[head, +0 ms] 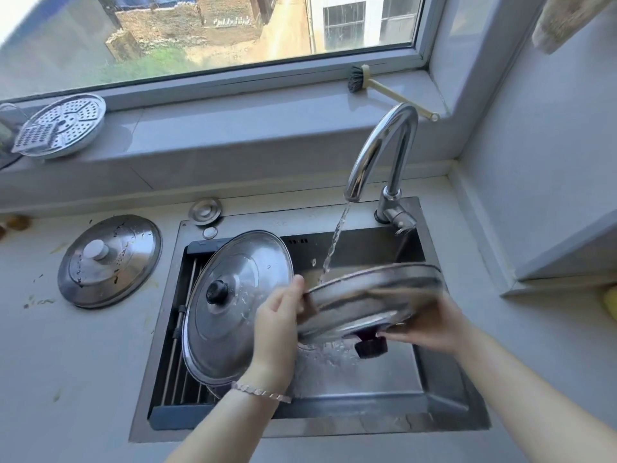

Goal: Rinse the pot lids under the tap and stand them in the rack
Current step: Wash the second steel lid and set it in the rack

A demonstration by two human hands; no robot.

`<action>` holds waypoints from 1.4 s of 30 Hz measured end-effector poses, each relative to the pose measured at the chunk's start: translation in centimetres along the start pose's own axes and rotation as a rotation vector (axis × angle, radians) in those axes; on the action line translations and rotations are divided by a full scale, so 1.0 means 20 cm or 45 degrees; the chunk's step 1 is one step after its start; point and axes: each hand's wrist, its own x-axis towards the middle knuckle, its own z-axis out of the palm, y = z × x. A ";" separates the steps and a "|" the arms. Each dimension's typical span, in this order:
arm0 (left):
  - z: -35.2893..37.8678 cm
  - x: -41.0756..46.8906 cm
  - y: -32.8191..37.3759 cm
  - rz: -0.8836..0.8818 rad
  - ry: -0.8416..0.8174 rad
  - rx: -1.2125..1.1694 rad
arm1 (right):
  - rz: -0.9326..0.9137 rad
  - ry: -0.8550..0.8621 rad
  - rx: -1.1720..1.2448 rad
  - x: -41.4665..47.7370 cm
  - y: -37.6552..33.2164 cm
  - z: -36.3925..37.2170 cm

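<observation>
Over the sink (450, 396), in the head view, both hands are holding the held lid (370, 295) under the tap (384, 145). The lid is lying tilted and turned over, so its dark knob (370, 349) is pointing down towards the basin. A stream of water (334, 242) is falling from the spout and landing at the lid's far left rim, then spilling off below.

The left grip (277, 315) is pinching the lid's left edge, with the thumb lying over the rim and the fingers tucked beneath. A bracelet (260, 392) is circling that wrist. The right grip (430, 322) is sitting at the lid's near right edge, its fingers stretching flat along the underside as far as the knob. The thumb is hiding behind the metal, so I cannot tell whether this grip is pinching the lid or only propping it. The lid is blurring with motion.

Just left of the left grip, a racked lid (233, 305) with a black knob is leaning upright in the rack (177, 362) across the sink's left side. On the counter (66, 379) further left, a flat lid (107, 260) with a pale knob is lying knob up, well apart from both hands.

On the windowsill a perforated steamer plate (63, 125) is resting at the left and a brush (359, 78) at the right.
</observation>
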 end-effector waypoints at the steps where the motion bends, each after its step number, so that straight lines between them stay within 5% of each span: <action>1: 0.03 -0.01 0.00 0.077 -0.053 0.097 | 0.021 0.020 -0.036 -0.03 0.00 -0.04; 5: 0.09 0.00 0.01 0.489 -0.247 0.460 | 0.148 0.054 -0.057 -0.10 -0.01 -0.14; 8: 0.10 0.06 0.05 0.587 -0.341 0.565 | 0.131 0.005 -0.064 -0.08 0.03 -0.13; 15: 0.00 0.24 0.06 -0.169 -0.162 0.096 | -0.172 -0.146 -0.047 -0.07 0.01 0.00; 20: 0.05 0.22 -0.05 -0.589 -0.060 -0.157 | -0.528 -0.043 -0.659 -0.30 -0.35 0.12; 23: 0.14 0.14 -0.16 -0.811 -0.104 -0.144 | -0.551 0.064 -1.007 -0.40 -0.50 0.18; 30: 0.12 0.22 -0.18 -0.714 -0.079 0.291 | -0.118 0.431 -1.343 -0.25 -0.47 0.06; 34: 0.12 0.30 -0.05 -0.505 -0.055 0.681 | -0.274 0.480 -1.523 -0.09 -0.37 0.06; 37: 0.13 0.31 0.02 -0.405 -0.080 0.843 | -0.567 0.429 -1.320 0.06 -0.33 0.16; 42: 0.13 0.29 0.12 -0.455 -0.087 0.706 | -0.642 0.399 -0.819 0.24 -0.32 0.31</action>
